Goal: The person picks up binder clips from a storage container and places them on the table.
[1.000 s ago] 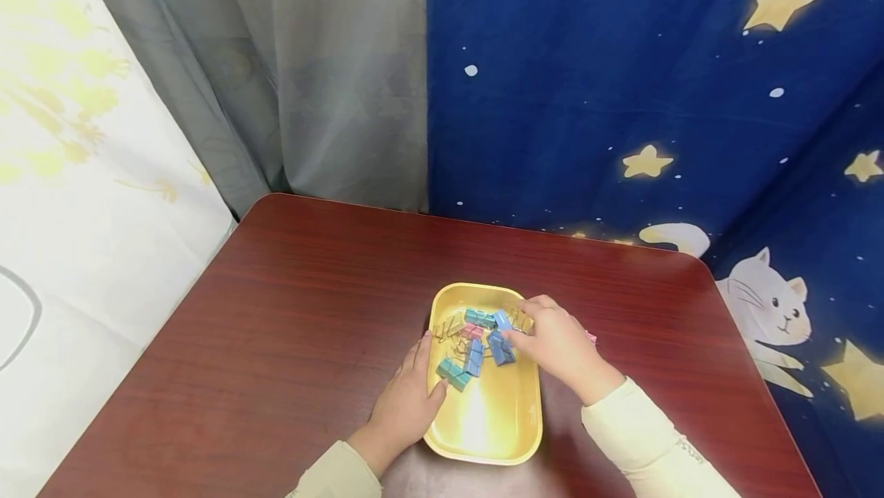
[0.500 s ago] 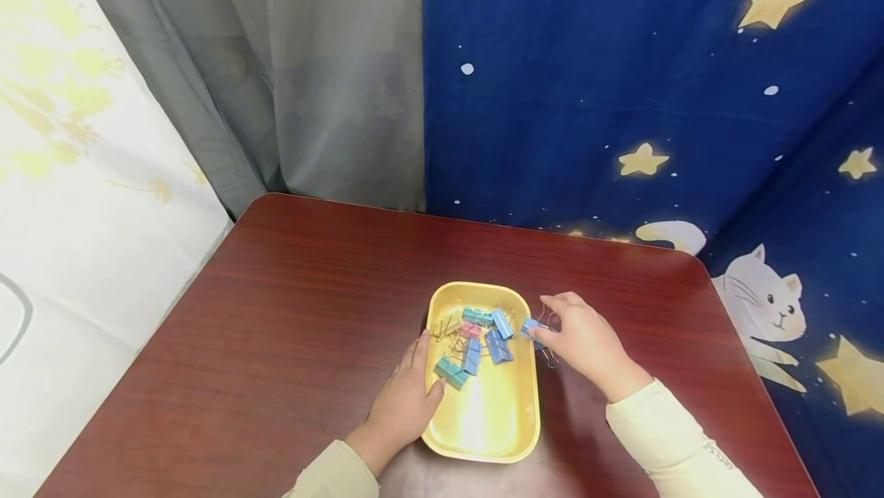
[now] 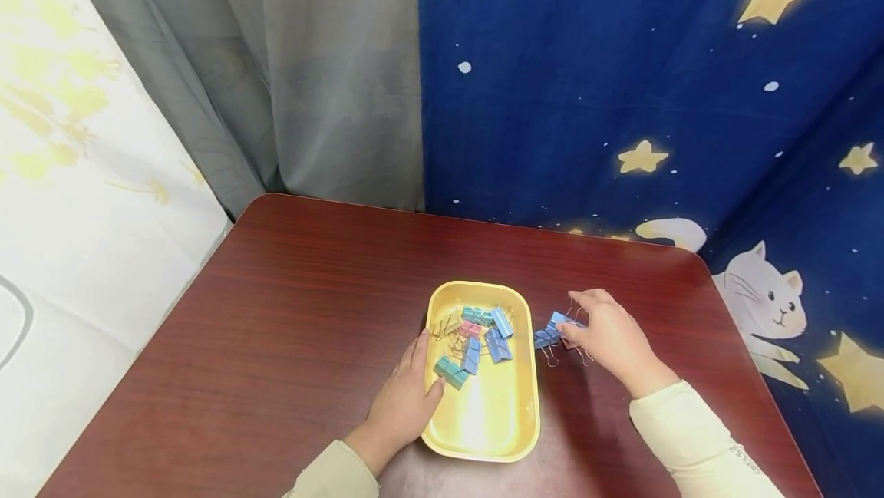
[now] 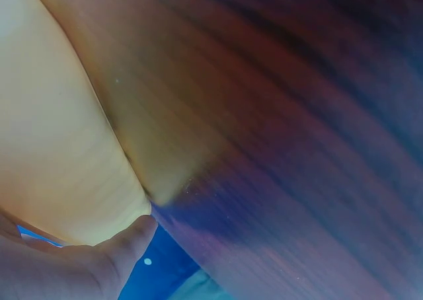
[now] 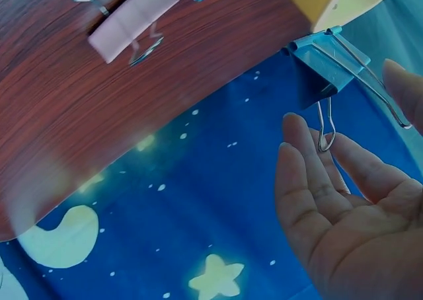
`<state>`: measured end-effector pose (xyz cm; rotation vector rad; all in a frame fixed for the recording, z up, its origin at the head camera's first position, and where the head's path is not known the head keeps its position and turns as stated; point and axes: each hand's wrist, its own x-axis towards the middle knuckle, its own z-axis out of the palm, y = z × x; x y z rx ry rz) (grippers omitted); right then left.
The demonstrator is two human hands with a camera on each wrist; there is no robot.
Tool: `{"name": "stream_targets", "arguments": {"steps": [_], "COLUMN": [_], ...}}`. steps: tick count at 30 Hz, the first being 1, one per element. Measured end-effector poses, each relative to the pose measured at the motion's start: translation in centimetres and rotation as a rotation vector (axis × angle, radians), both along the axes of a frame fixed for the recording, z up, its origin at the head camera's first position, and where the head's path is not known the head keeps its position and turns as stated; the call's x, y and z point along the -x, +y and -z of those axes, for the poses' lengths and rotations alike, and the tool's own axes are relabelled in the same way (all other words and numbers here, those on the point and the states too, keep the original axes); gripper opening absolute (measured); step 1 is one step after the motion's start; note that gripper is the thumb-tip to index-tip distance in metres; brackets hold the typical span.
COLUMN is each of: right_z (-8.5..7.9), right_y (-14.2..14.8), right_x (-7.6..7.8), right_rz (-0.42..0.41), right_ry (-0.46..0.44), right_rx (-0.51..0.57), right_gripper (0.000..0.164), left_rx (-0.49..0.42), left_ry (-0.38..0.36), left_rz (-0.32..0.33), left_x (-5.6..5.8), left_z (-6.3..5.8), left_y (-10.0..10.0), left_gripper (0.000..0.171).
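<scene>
My right hand [image 3: 615, 341] pinches a blue binder clip [image 3: 565, 320] just right of the yellow tray [image 3: 530, 406]. In the right wrist view the clip [image 5: 330, 59] is held at its wire handles, between thumb and fingers. Below it on the table are another blue binder clip [image 3: 545, 338] and a pink binder clip [image 5: 132, 22], partly covered in the head view. My left hand [image 3: 404, 398] holds the tray's left wall, fingers outside and thumb over the rim. Inside the tray lie several binder clips, including a green one [image 3: 451, 372] and a pink one [image 3: 471, 329].
The dark red wooden table [image 3: 311, 314] extends around the tray on all sides. Behind it hang a grey curtain [image 3: 345, 84] and a blue star-patterned curtain [image 3: 525, 99]. White cloth [image 3: 103, 252] hangs at the left.
My right hand has moved right, out of the tray, carrying the blue binder clip over the clips on the table. The left hand and tray have stayed in place.
</scene>
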<state>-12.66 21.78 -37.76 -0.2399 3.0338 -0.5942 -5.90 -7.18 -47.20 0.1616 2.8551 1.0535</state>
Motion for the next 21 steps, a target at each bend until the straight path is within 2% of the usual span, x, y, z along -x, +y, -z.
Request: {"name": "stream_targets", "arguments": {"steps": [9, 21], "right_z": [0.3, 2.2], "right_y": [2.3, 4.8], "right_x": [0.4, 0.8], "right_rz": [0.021, 0.040], "right_ry": [0.026, 0.051], "right_rx": [0.008, 0.018], "right_gripper": [0.061, 0.059], "left_rx": [-0.001, 0.001], "left_ry": [0.007, 0.011], "left_rz": [-0.001, -0.001], "left_x": [0.0, 0.0], "left_z": [0.1, 0.2], "left_y": [0.0, 0.1], "left_gripper": [0.075, 0.075]}}
